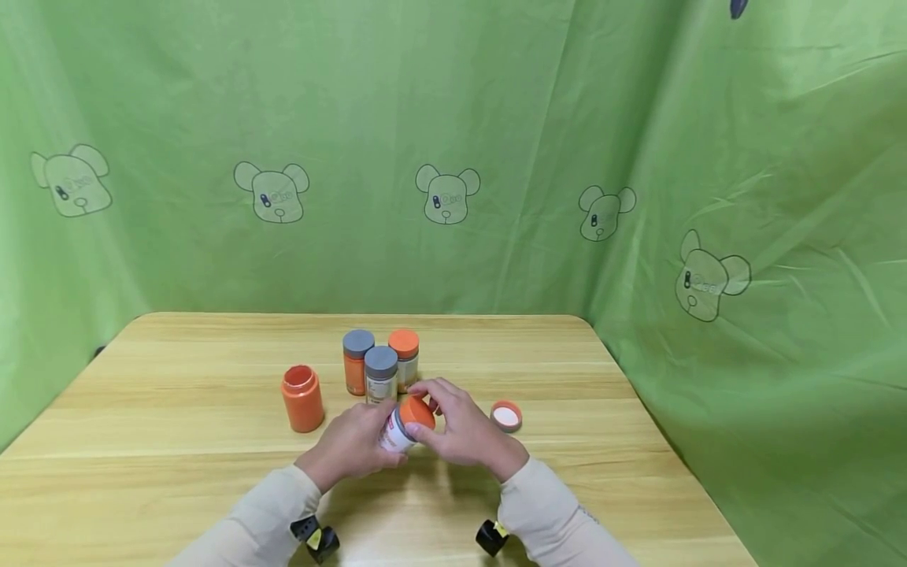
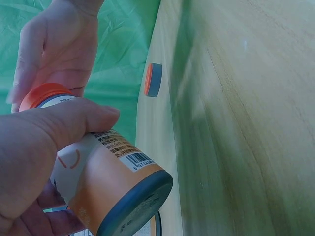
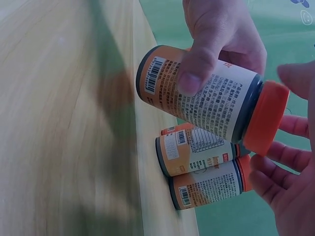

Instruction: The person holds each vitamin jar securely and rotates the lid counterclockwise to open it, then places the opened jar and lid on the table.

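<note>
My left hand [image 1: 361, 441] grips a labelled supplement-style bottle [image 3: 197, 93] round its body, thumb along the printed label. The bottle is tilted above the table, its dark base toward the left and its orange lid [image 3: 266, 118] toward my right hand [image 1: 464, 429]. That hand's fingers are spread around the lid. In the right wrist view its thumb [image 3: 298, 78] stands off the lid's edge, while the fingertips are right beside the rim. Left of my hands, an orange bottle [image 1: 303, 405] stands uncapped. A loose cap [image 1: 506, 416], white inside, lies to the right of my right hand.
Behind my hands three capped bottles stand in a cluster: one with an orange body and grey lid [image 1: 358, 342], a pale one with a grey lid [image 1: 381, 362], and one with an orange lid [image 1: 404, 343]. The wooden table [image 1: 177, 488] is bordered by green curtains [image 1: 354, 94].
</note>
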Action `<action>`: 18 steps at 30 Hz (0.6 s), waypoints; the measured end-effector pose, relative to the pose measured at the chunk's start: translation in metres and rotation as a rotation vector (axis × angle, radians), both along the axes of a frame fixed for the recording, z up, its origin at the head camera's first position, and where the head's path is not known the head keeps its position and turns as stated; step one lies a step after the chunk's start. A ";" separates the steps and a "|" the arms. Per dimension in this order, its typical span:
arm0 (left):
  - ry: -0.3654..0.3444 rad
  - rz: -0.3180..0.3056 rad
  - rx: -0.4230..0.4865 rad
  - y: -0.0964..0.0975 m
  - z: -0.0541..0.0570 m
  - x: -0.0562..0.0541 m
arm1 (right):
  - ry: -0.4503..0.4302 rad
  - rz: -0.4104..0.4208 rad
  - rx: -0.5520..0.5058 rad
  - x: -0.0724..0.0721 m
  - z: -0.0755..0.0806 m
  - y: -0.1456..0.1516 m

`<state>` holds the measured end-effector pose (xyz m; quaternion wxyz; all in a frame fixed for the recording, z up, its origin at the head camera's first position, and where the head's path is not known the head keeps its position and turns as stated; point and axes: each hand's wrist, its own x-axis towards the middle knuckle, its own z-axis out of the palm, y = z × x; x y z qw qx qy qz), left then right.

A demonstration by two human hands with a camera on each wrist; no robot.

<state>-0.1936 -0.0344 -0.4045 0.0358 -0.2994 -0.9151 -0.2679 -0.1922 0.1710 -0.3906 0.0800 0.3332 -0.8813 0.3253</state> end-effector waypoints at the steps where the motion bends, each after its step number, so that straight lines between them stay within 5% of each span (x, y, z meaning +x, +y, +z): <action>1: 0.001 -0.001 0.000 0.000 0.000 0.000 | 0.000 -0.006 0.003 0.000 0.000 0.000; 18: 0.007 -0.006 0.000 0.000 -0.001 0.000 | -0.021 0.027 -0.008 -0.001 -0.001 0.001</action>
